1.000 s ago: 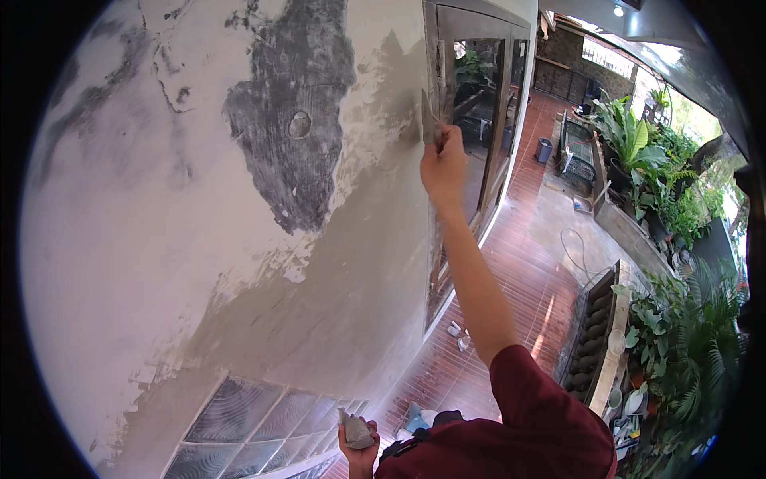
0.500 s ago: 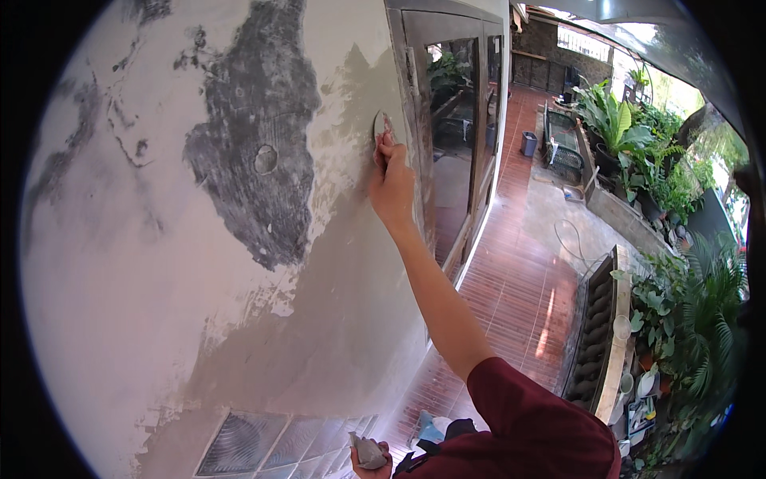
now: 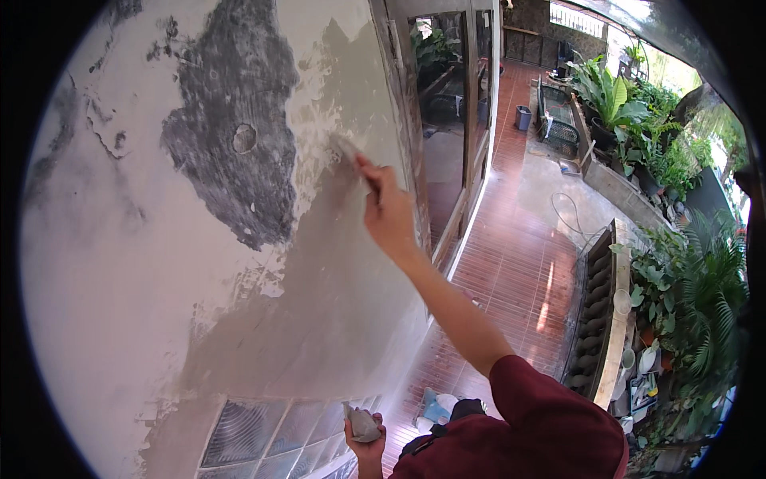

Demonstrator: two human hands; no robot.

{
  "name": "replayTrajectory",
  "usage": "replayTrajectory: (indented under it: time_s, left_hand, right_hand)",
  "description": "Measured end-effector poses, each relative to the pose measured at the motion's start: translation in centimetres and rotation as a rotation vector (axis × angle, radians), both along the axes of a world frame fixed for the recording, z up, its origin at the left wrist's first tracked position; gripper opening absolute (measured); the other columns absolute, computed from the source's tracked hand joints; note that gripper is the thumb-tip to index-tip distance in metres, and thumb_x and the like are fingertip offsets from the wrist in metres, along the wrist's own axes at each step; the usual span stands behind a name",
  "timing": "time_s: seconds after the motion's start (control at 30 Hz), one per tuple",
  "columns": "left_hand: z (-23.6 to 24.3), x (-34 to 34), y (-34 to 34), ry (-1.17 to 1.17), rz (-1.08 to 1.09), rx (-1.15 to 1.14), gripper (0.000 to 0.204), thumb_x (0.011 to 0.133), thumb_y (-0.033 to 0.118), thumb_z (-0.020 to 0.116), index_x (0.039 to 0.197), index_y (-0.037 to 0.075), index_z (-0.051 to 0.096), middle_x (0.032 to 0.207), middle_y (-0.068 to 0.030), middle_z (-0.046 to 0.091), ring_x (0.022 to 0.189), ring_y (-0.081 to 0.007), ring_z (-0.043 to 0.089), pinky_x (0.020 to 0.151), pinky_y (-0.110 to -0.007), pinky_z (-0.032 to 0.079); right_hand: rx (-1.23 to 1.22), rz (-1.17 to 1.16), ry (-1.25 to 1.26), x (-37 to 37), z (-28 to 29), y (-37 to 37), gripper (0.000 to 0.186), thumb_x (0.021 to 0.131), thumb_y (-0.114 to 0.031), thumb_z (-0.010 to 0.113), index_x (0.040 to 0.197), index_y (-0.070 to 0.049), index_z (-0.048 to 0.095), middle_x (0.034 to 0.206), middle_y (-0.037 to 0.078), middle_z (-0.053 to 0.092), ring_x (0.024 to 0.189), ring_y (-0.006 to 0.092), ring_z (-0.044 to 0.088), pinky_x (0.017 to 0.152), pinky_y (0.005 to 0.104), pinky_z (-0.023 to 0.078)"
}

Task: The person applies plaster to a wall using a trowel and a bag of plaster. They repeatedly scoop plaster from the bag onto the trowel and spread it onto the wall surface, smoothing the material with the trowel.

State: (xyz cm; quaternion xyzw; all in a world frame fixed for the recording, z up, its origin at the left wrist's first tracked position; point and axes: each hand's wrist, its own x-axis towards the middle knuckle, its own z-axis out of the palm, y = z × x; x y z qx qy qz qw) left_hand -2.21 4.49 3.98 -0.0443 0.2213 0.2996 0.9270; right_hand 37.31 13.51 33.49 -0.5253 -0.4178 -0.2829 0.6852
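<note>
My right hand (image 3: 389, 214) is closed round a putty knife (image 3: 343, 146), its thin blade pointing up and left against the wall. Wet-looking grey-beige plaster (image 3: 351, 88) covers the wall around the blade and runs down in a broad band. Left of it, a dark grey bare patch (image 3: 239, 88) breaks the white wall (image 3: 104, 279). Low in view, my left hand (image 3: 369, 450) cups a lump of grey putty (image 3: 365, 425), with a thin pale edge sticking up beside it. Whether that edge is a blade or a wrapper, I cannot tell.
A framed glass door (image 3: 443, 120) stands right of the plastered strip. Glass blocks (image 3: 243, 431) are set low in the wall. Beyond lie a red tiled floor (image 3: 511, 295), a baluster railing (image 3: 590, 311), a grey bin (image 3: 523, 118) and potted plants (image 3: 610, 104).
My right hand has moved the putty knife left and slightly down, away from the door frame, and the blade has tilted left. My left hand still holds the putty, a little higher in view.
</note>
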Motion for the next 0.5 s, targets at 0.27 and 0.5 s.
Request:
replayTrajectory:
  time_s: [0.27,0.5]
  left_hand:
    - [0.3,-0.8,-2.2,0.129,-0.018,0.037,0.038,0.086,0.046,0.062,0.111,0.017,0.060,0.101,-0.0021,0.063,0.099,-0.0283,0.055,0.070,-0.041,0.053]
    - [-1.2,-0.7,-2.1,0.170,-0.042,-0.022,0.041,0.086,0.046,0.063,0.112,0.015,0.062,0.102,-0.0047,0.063,0.101,-0.0299,0.053,0.073,-0.042,0.053]
  right_hand:
    - [0.085,-0.306,-0.296,11.4,6.0,0.9,0.059,0.078,0.015,0.051,0.133,-0.006,0.053,0.135,0.014,0.054,0.128,0.0319,0.048,0.106,0.0424,0.038]
    - [0.039,-0.109,-0.246,10.9,1.3,5.9,0.062,0.075,0.012,0.051,0.133,-0.007,0.053,0.138,0.013,0.051,0.130,0.0311,0.046,0.110,0.0417,0.036]
